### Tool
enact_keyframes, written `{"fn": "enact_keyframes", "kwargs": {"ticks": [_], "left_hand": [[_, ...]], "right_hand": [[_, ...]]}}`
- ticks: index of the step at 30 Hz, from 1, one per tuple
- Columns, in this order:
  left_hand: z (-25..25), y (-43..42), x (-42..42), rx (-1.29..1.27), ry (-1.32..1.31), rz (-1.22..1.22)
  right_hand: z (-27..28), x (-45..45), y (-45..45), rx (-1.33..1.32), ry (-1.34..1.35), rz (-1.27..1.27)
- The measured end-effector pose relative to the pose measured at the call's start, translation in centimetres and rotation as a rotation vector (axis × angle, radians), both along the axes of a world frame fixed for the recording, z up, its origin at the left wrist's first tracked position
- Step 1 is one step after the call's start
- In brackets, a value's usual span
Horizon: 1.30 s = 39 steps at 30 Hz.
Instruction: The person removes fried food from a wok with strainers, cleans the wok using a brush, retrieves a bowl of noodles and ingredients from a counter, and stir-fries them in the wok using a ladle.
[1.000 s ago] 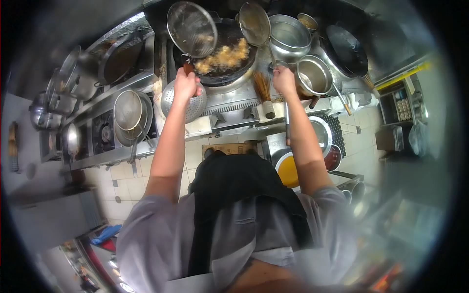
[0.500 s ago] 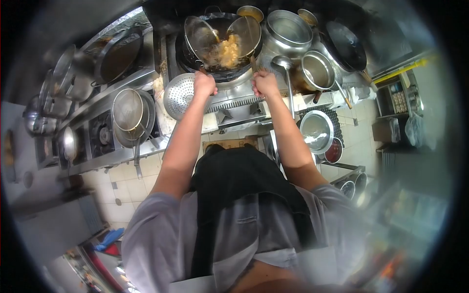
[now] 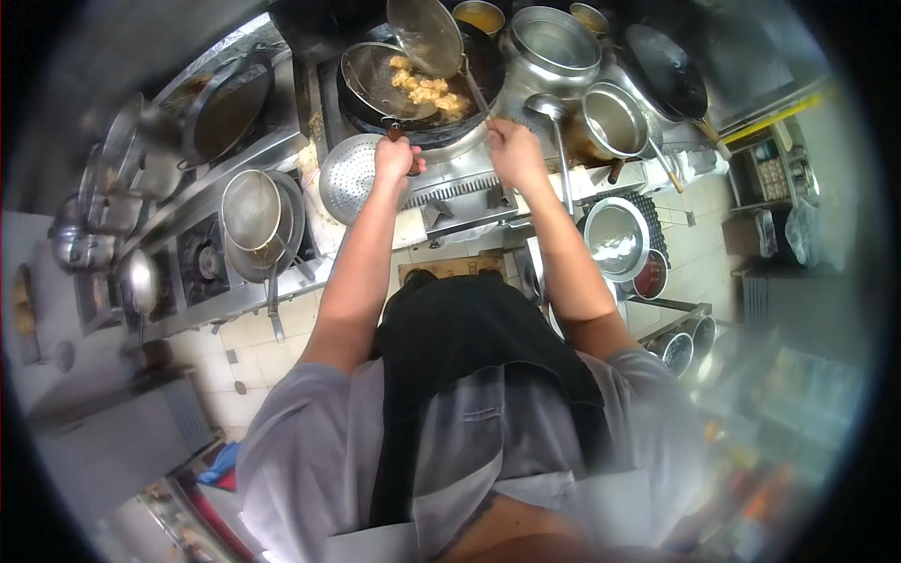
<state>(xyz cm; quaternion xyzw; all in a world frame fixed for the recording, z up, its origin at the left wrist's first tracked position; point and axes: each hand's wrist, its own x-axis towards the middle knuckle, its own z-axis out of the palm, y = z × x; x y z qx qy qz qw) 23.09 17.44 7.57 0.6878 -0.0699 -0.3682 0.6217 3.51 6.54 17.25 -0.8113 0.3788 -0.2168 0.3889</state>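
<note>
While the left hand (image 3: 399, 160) has its grip closed round the handle of the left strainer (image 3: 367, 83), the right hand (image 3: 515, 154) grips the right strainer (image 3: 424, 36), which tilts over the wok (image 3: 491, 71). Golden pieces of food (image 3: 427, 92) lie in or above the wok — some across the left strainer, though whether they rest in it I cannot tell. With 2 tools this close, it would pay to steady the left strainer and nudge strays with the other's rim — gently, since knocks could cause splashing.
</note>
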Motion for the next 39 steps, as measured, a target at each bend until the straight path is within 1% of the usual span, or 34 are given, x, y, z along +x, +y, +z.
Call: {"fn": "enact_keyframes", "kwargs": {"ticks": [1, 4, 5, 7, 8, 9, 11, 13, 15, 16, 17, 19, 20, 21, 23, 25, 27, 32, 34, 37, 39], "left_hand": [[0.0, 0.2, 0.2, -0.013, 0.018, 0.0], [0.1, 0.6, 0.5, -0.033, 0.026, 0.003], [0.2, 0.7, 0.5, -0.035, 0.027, 0.01], [1.1, 0.9, -0.1, -0.029, 0.016, 0.003], [0.9, 1.0, -0.1, -0.028, 0.018, -0.003], [0.5, 1.0, 0.2, -0.043, 0.047, -0.005], [0.3, 0.9, 0.3, -0.061, 0.074, -0.006], [0.6, 1.4, 0.6, -0.025, 0.06, -0.033], [1.2, 1.4, 0.6, -0.006, 0.03, -0.034], [1.3, 1.3, 0.8, -0.02, 0.036, -0.021], [1.3, 1.4, 0.8, -0.032, 0.043, -0.007], [2.1, 1.4, 0.6, -0.019, 0.025, -0.005], [2.4, 1.4, 0.4, -0.006, 0.001, -0.007], [1.9, 1.7, 0.5, -0.004, 0.002, -0.008], [1.5, 1.8, 1.4, 0.005, 0.048, -0.006], [2.1, 2.1, 1.3, 0.025, 0.014, -0.002], [2.3, 2.2, 1.3, -0.016, 0.004, 0.021], [2.3, 2.2, 1.1, -0.042, 0.019, 0.02], [2.5, 2.2, 0.8, -0.034, 0.006, -0.001], [2.8, 2.3, 0.3, -0.058, 0.009, 0.007], [2.9, 2.4, 0.1, -0.046, -0.051, 0.026]], "right_hand": [[0.7, -0.8, 0.2, -0.184, -0.009, 0.016], [3.2, -3.6, 1.1, -0.2, 0.061, 0.06], [2.6, -3.3, 1.1, -0.202, 0.062, 0.067], [-0.9, -2.6, 0.8, -0.248, 0.186, 0.106], [-3.0, -1.3, 0.3, -0.243, 0.131, 0.098], [-3.6, -0.4, -0.2, -0.243, 0.133, 0.091], [-3.9, 0.8, -1.0, -0.235, 0.004, 0.077], [-0.9, 0.1, 0.2, -0.247, 0.008, 0.057], [1.6, -1.6, 1.1, -0.24, 0.073, 0.044], [2.3, -2.4, 1.2, -0.226, 0.086, 0.082], [1.0, -2.0, 0.6, -0.231, 0.09, 0.087], [-3.7, -0.5, -1.0, -0.309, 0.219, 0.136], [-4.6, 0.7, -1.0, -0.242, 0.17, 0.053], [-4.8, 0.7, -1.2, -0.24, 0.171, 0.052], [-4.8, 1.1, -2.1, -0.259, 0.069, 0.044], [-2.1, -0.4, -0.9, -0.227, 0.088, 0.021], [-1.2, -1.8, -0.6, -0.206, 0.073, 0.025], [-3.1, -1.1, -0.7, -0.235, 0.106, 0.056], [-3.0, -0.7, -0.6, -0.19, 0.071, 0.096], [-3.1, -0.2, -0.5, -0.212, 0.031, 0.095], [-2.4, -0.7, -0.7, -0.176, 0.054, 0.095]]}}
